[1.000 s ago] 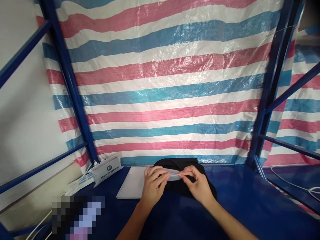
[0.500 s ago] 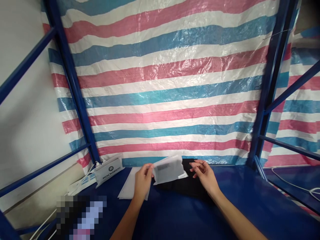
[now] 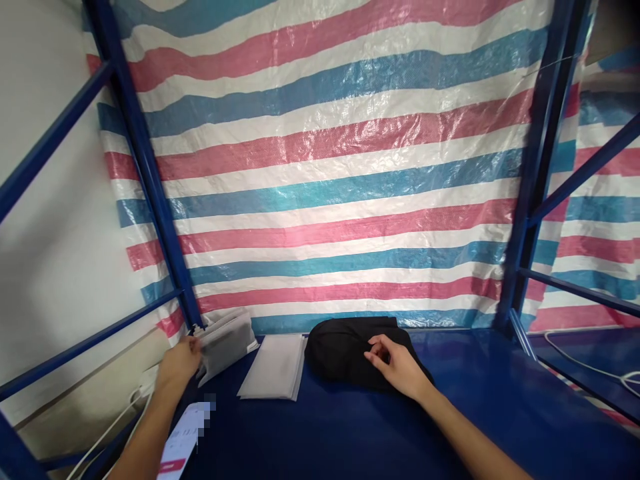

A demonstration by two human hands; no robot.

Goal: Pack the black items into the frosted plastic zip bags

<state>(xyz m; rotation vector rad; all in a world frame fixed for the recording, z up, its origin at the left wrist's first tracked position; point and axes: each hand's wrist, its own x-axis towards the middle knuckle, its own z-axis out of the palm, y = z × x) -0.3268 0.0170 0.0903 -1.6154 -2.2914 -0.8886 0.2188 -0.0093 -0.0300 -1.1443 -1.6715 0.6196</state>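
At the left, my left hand point(image 3: 179, 363) pinches the left edge of a frosted pouch point(image 3: 227, 343), which leans in front of another pale bag by the bed post. My right hand point(image 3: 393, 363) hovers over a folded black cloth item point(image 3: 345, 350), its fingers curled but apart, with nothing between them. Between the two hands, a stack of flat, whitish translucent bags point(image 3: 274, 367) lies on the blue surface.
A lit phone point(image 3: 183, 437) lies at the lower left, near white cables and a power strip point(image 3: 147, 380). Blue metal posts point(image 3: 533, 200) and rails frame the blue surface point(image 3: 350, 433). Behind hangs a striped plastic sheet point(image 3: 325, 200).
My left hand has carried the frosted pouch leftward, from above the black item to the pale bag at the left. My right hand has shifted slightly left and down.
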